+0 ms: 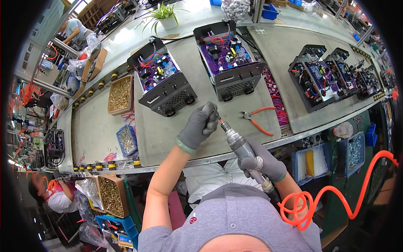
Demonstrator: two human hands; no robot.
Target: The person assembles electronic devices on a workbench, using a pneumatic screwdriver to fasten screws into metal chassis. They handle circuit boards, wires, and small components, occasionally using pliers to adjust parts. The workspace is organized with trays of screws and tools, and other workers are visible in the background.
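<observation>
My right hand (pixel 263 163), in a grey glove, is wrapped round an air screwdriver (pixel 240 145) whose bit points up and to the left. My left hand (pixel 199 125), gloved alike, is closed beside the bit's tip, its thumb and forefinger pinched together. What they pinch is too small to make out. Just beyond stand two open black equipment cases, a left one (pixel 170 98) and a right one (pixel 239 77), each showing a purple circuit board, wires and round black feet. Orange-handled pliers (pixel 259 119) lie on the board to the right of the bit.
Brass-coloured screws fill a box (pixel 112 110) at left; a blue tray (pixel 135 142) of silvery parts sits nearer. More black cases (pixel 310 101) stand at right. An orange coiled hose (pixel 336 189) hangs beside my right arm. A potted plant (pixel 168 22) stands at the back; two people are at left.
</observation>
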